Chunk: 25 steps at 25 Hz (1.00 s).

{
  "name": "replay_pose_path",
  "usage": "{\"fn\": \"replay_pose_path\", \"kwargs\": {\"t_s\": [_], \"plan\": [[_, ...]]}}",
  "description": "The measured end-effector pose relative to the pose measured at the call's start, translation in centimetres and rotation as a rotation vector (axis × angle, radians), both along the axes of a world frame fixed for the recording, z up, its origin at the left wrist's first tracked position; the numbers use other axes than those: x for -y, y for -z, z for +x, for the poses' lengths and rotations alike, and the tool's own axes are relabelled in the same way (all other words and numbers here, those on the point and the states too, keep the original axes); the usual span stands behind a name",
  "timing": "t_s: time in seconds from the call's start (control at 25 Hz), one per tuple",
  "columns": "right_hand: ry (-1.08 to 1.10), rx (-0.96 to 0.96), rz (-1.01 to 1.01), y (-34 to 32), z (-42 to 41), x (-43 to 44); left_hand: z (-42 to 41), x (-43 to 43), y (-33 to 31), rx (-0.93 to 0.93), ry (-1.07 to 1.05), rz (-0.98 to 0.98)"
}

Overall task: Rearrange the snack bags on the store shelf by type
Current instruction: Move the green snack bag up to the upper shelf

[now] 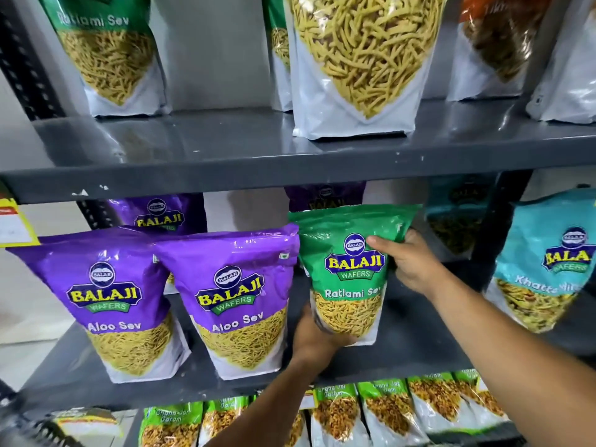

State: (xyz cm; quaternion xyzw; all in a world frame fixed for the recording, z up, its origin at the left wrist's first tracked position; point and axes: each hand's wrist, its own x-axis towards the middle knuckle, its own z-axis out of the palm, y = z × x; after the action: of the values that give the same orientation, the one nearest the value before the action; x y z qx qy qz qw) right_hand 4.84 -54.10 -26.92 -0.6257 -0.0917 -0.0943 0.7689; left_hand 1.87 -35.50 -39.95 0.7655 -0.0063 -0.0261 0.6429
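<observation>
Green bag: a green Ratlami Sev bag stands upright at the centre of the frame, on the middle shelf, held between both hands.
Right hand: the right hand clasps the bag's right edge near the top, thumb across the front by the logo, the other fingers gone behind the pack.
Left hand: the left hand grips the bag's lower left corner from the side and beneath; its fingers are hidden behind the pack, so only the back of the hand shows.
Neighbours left: two purple Aloo Sev bags stand just beside it in the centre left, the nearer one touching or almost touching the green pack; I cannot tell which.
Behind: more purple packs sit further back in shadow, one peeking above the green bag's top edge, its label only partly readable.
Right side: a teal bag leans at the right edge of the frame, its name cut off after "Khatta"; another teal pack behind the upright is too dark to read.
Upper shelf: at the top of the frame, another green Ratlami Sev pack at upper left and a large sev pack in the middle, both cropped at the top.
Bottom of frame: a row of small green packs, their lettering blurred, partly covered by the forearms.
</observation>
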Motion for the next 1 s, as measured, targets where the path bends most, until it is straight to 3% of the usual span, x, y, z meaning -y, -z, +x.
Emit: {"fn": "replay_pose_path", "kwargs": {"t_s": [0.48, 0.76, 1.0], "plan": [[0.17, 0.046, 0.011, -3.8, -10.2, 3.1, -10.0, 3.4, -2.8, 0.022, 0.095, -0.048], [-0.018, 0.123, 0.041, -8.6, -16.3, -1.6, -18.9, -2.0, -8.1, 0.153, 0.011, 0.003], [-0.191, 0.249, 0.029, -16.7, -18.5, -8.8, -22.7, -9.6, -15.2, 0.335, -0.107, 0.056]]}}
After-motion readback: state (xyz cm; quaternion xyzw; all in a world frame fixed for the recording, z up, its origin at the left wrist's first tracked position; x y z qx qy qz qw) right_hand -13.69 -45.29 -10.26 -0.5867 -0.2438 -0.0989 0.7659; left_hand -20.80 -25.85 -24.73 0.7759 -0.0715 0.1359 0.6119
